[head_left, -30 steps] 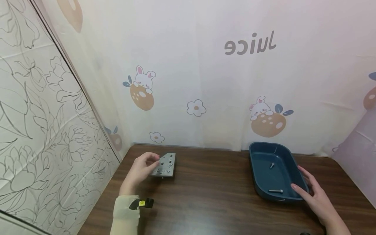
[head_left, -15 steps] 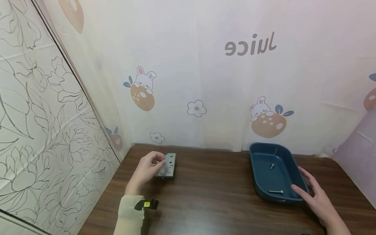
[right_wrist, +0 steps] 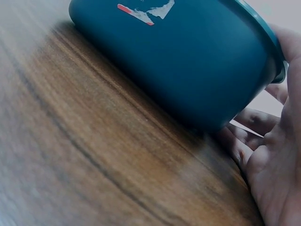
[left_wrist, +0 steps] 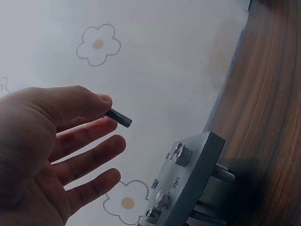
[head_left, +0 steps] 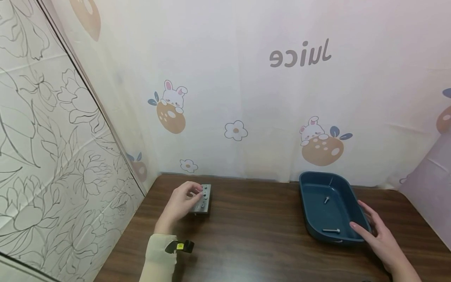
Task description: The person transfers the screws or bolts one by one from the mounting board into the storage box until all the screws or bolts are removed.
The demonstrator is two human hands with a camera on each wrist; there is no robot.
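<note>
Thumb and index finger of my left hand (head_left: 183, 201) pinch a threaded bolt (left_wrist: 120, 118); its head is hidden behind the fingertips. The hand is above a grey metal plate (head_left: 205, 204), which carries several bolts and holes. In the left wrist view, bolt shanks stick out beneath the plate (left_wrist: 188, 174), and the pinched bolt stays apart from it. My right hand (head_left: 380, 239) grips the near right corner of a dark blue tray (head_left: 305, 213), thumb over the rim and fingers along the outside. Two bolts lie in the tray, a long one (head_left: 330, 230) and a short one (head_left: 326, 200).
A brown wood-grain table (head_left: 253, 223) lies under everything. Printed cloth (head_left: 211, 98) hangs along its back edge, and another patterned panel (head_left: 63, 137) borders the left side. The right wrist view shows a torn label (right_wrist: 150, 12) on the tray's outer wall.
My left hand has moved to the right over the metal plate, covering more of it. The right hand and tray keep their place.
</note>
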